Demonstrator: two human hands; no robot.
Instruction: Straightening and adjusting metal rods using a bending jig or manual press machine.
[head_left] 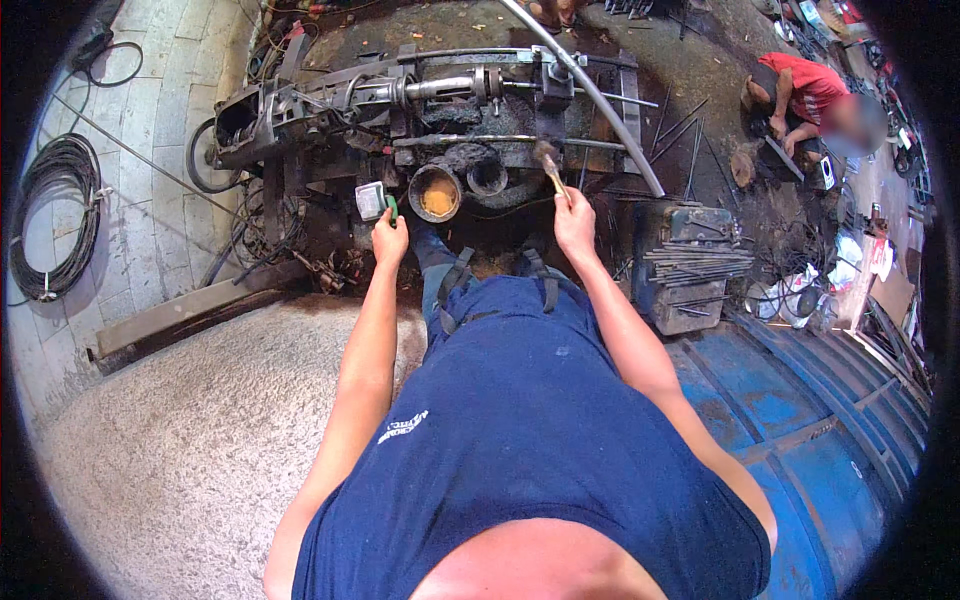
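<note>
My right hand [574, 225] is closed round the handle of a brush [552, 172]. The brush points away from me, its dark bristles at the front rail of a greasy metal machine [455, 90]. In my left hand [390, 240] is a small square grey object with a green grip [370, 201]; its exact kind is unclear. Just right of it stands a round tin [415, 205] with orange-yellow stuff inside. A second, darker round container [504, 180] sits beside the tin, between my two hands.
A long pale pipe [600, 100] slants over the machine's right end. Thin metal rods lie on a box [690, 265] at right. Far right, a person in a red shirt [805, 85] crouches. Coiled black cable [60, 215] lies at left; blue ribbed panels [800, 420] at lower right.
</note>
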